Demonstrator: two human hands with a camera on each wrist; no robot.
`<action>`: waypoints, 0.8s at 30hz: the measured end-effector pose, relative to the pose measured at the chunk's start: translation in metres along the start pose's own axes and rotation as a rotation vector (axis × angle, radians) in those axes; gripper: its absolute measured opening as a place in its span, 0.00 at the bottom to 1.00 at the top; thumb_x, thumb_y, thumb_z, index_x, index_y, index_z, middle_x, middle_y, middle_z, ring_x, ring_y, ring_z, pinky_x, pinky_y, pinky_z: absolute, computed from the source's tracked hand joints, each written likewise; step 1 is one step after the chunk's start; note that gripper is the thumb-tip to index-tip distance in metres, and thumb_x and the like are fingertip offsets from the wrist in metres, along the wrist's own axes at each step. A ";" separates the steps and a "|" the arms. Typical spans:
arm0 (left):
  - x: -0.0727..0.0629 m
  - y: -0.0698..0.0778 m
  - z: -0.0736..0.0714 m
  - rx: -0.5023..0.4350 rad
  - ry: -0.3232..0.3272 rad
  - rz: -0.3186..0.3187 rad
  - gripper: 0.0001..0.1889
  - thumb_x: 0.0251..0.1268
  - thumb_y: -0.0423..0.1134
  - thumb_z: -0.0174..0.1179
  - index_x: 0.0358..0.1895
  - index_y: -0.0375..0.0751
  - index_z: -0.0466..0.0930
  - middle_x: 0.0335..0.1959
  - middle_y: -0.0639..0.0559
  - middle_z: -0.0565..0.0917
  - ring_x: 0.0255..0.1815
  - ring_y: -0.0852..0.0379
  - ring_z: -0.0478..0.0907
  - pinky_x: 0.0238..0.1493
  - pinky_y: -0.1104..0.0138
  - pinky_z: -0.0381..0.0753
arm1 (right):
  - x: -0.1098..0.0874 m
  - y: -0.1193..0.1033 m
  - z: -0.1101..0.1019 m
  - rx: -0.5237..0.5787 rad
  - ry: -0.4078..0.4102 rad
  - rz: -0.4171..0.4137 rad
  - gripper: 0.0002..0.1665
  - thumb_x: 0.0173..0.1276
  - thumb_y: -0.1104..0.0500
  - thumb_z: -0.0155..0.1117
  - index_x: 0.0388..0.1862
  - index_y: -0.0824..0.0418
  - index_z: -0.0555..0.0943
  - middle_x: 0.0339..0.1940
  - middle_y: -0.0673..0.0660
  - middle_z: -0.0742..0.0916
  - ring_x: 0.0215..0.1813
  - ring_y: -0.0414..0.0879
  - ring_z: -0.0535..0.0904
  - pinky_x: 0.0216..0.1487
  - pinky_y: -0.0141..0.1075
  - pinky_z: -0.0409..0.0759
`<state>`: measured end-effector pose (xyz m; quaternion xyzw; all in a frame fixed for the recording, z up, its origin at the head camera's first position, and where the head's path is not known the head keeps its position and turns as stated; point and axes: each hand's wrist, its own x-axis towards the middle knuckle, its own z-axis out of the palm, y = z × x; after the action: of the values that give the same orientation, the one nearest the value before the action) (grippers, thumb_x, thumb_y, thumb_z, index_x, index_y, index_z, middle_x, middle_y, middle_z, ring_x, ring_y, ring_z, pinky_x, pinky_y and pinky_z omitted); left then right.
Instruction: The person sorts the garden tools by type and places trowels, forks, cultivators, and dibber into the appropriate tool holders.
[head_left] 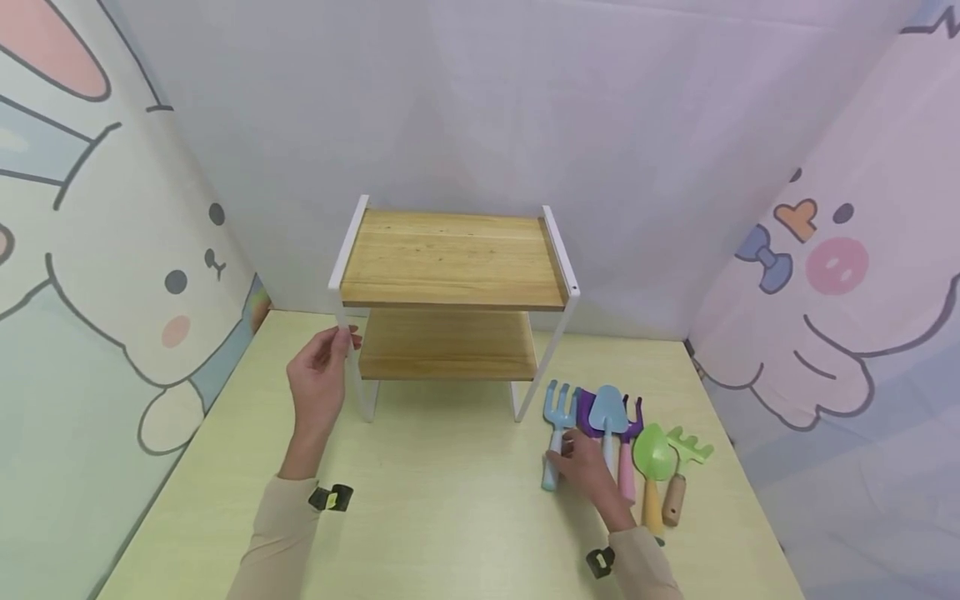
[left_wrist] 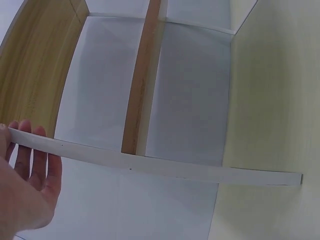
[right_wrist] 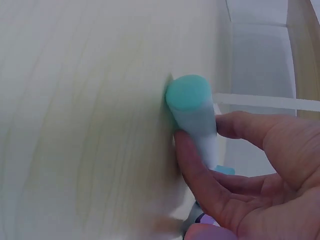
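A two-tier shelf with wooden boards (head_left: 453, 258) and a white frame stands toward the back of the table. My left hand (head_left: 318, 387) holds its left front post (left_wrist: 175, 170) just below the upper board, fingers wrapped behind it in the left wrist view. To the right of the shelf, my right hand (head_left: 588, 471) pinches the pale handle of a light blue toy hand fork (head_left: 559, 415) between thumb and fingers. Seen close in the right wrist view, the handle (right_wrist: 195, 117) has a teal rounded end. The fork's tines point toward the back.
Beside the fork lie a light blue trowel (head_left: 608, 408), a purple tool (head_left: 588, 410) partly under it, a pink-handled purple fork (head_left: 627, 471), a green trowel (head_left: 654, 454) with a yellow handle and a green rake (head_left: 688, 448). Cartoon-printed cloth walls (head_left: 487, 108) enclose the table (head_left: 427, 517).
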<state>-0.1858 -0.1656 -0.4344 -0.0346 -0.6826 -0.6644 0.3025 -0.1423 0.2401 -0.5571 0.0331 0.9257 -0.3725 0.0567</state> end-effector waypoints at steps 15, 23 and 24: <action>0.003 -0.004 -0.003 0.024 -0.029 0.000 0.13 0.79 0.35 0.57 0.46 0.25 0.85 0.35 0.46 0.89 0.37 0.65 0.86 0.47 0.72 0.81 | 0.000 0.013 -0.008 0.076 -0.028 0.083 0.21 0.64 0.55 0.76 0.48 0.69 0.84 0.40 0.59 0.90 0.38 0.47 0.84 0.38 0.39 0.82; 0.004 -0.006 -0.003 0.029 -0.037 0.024 0.12 0.79 0.33 0.57 0.45 0.25 0.84 0.34 0.54 0.89 0.37 0.65 0.86 0.45 0.74 0.81 | -0.009 0.016 -0.010 0.241 -0.078 0.074 0.26 0.66 0.57 0.76 0.55 0.73 0.81 0.47 0.64 0.89 0.49 0.54 0.86 0.44 0.43 0.86; 0.004 -0.006 -0.003 0.030 -0.037 0.026 0.12 0.79 0.33 0.57 0.45 0.25 0.84 0.34 0.53 0.89 0.37 0.65 0.86 0.45 0.74 0.81 | -0.011 0.016 -0.011 0.249 -0.081 0.066 0.26 0.66 0.58 0.76 0.55 0.74 0.81 0.48 0.65 0.88 0.51 0.56 0.86 0.45 0.44 0.86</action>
<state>-0.1906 -0.1704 -0.4382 -0.0515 -0.6975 -0.6492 0.2988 -0.1311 0.2588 -0.5587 0.0554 0.8677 -0.4834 0.1018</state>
